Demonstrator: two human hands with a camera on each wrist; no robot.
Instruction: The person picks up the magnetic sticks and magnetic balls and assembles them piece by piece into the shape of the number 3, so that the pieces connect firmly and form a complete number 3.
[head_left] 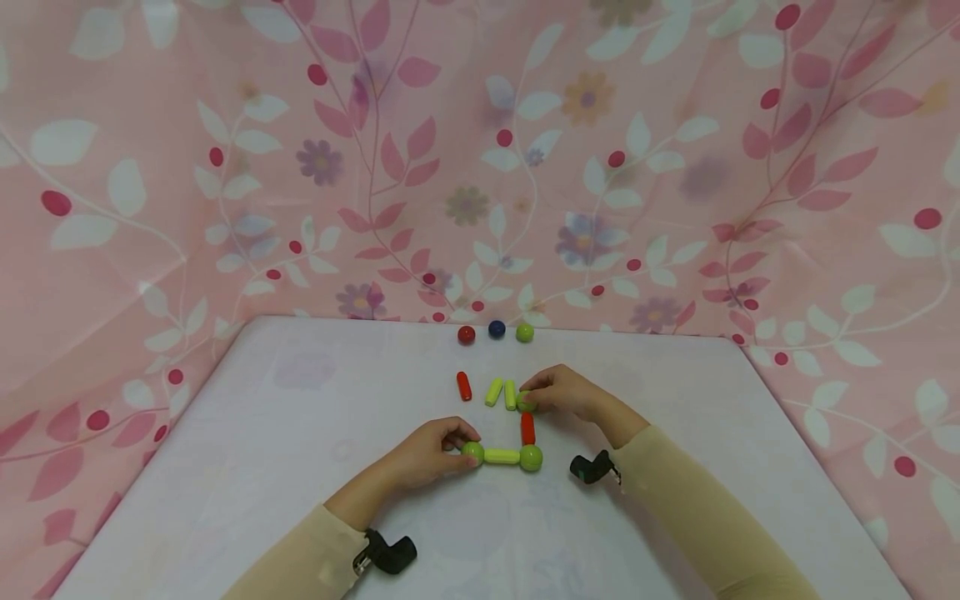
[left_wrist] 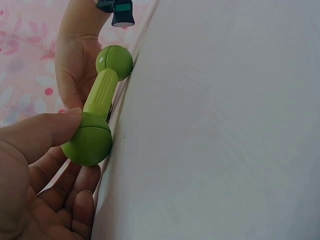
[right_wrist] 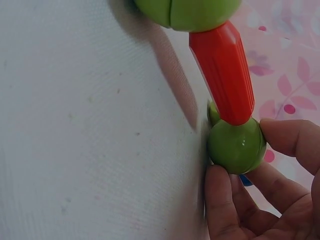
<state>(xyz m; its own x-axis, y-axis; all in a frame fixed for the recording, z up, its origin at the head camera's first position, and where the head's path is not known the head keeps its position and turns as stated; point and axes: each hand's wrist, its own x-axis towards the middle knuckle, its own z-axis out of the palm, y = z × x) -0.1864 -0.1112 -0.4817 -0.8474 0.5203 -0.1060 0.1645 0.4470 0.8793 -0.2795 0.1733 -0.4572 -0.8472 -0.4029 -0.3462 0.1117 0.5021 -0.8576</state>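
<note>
A yellow-green rod (head_left: pixel 502 456) joins two green balls, and a red rod (head_left: pixel 528 428) runs from the right-hand corner ball (head_left: pixel 531 457) to a third ball, forming an L on the table. My left hand (head_left: pixel 431 454) pinches the left end ball (left_wrist: pixel 89 142) between thumb and fingers. Around the far ball (right_wrist: pixel 236 146), the thumb and fingers of my right hand (head_left: pixel 566 393) are closed. The red rod meets that ball in the right wrist view.
Beyond the L lie a loose red rod (head_left: pixel 464 386) and two yellow-green rods, one (head_left: pixel 493 392) left of the other (head_left: pixel 511 395). At the table's back edge sit a red ball (head_left: pixel 467 335), a dark blue ball (head_left: pixel 497 329) and a green ball (head_left: pixel 525 332). A floral cloth hangs behind.
</note>
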